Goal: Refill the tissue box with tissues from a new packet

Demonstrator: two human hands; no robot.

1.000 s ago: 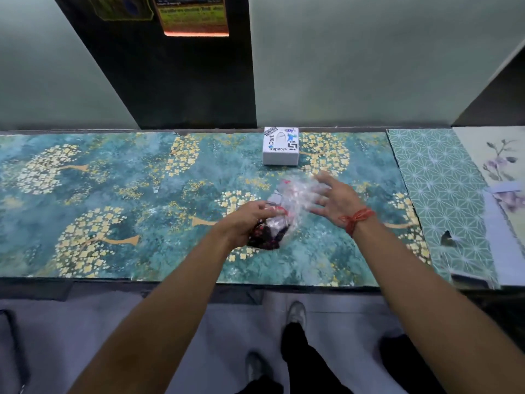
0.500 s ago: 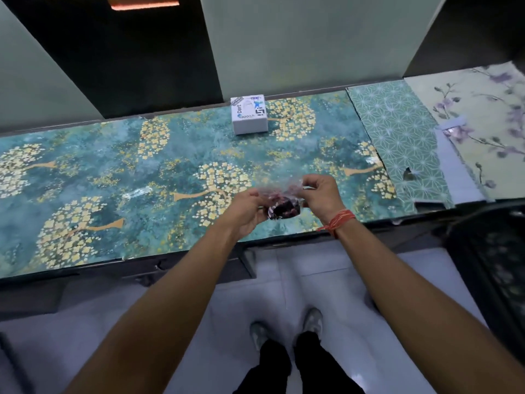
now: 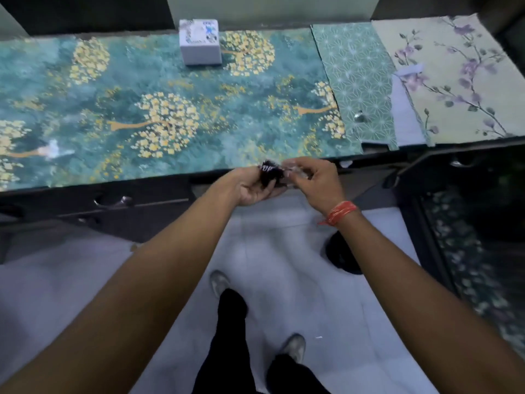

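A crumpled plastic packet [image 3: 272, 174], dark at one end and clear at the other, is held between both hands just off the counter's front edge. My left hand [image 3: 250, 187] grips its dark end from below. My right hand [image 3: 315, 180], with a red thread at the wrist, pinches the clear end. A white cube tissue box [image 3: 200, 49] with printed labels on top stands at the far edge of the counter, well away from both hands. Whether the packet holds any tissues is hidden.
The counter [image 3: 142, 89] is covered in teal paper with gold trees; a green geometric sheet [image 3: 355, 78] and a floral sheet [image 3: 454, 75] lie to the right. Dark drawers [image 3: 113, 203] sit below the edge. A black round object [image 3: 341, 255] rests on the pale floor.
Both hands have drawn the packet back from over the counter to just past its front edge. The right hand went from spread over the plastic to pinching it. The view tilted down.
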